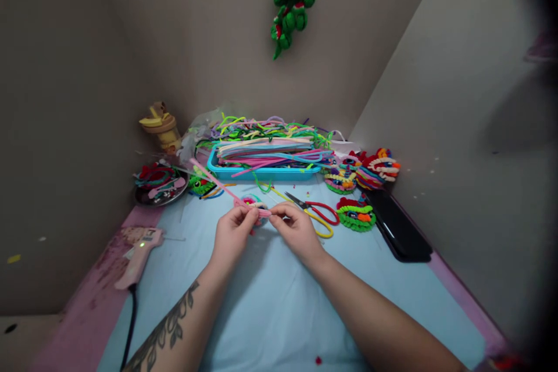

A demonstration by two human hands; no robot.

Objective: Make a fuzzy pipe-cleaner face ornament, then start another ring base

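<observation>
My left hand (233, 232) and my right hand (296, 229) meet over the middle of the light blue table cover (270, 302). Both pinch a small round pipe-cleaner piece (255, 204) in pink, white and teal. A long pink pipe cleaner (213, 180) runs from that piece up and to the left. My left fingers are closed on the piece where the pink stem joins it. My right fingertips pinch its right edge. Just beyond my right hand lie red-handled scissors (316, 209).
A blue tray (261, 171) heaped with coloured pipe cleaners stands at the back. Finished fuzzy figures (357, 215) and a black phone (399, 226) lie right. A pink glue gun (139, 253) and a metal plate (159, 186) sit left. Green ornaments (292, 3) hang on the wall.
</observation>
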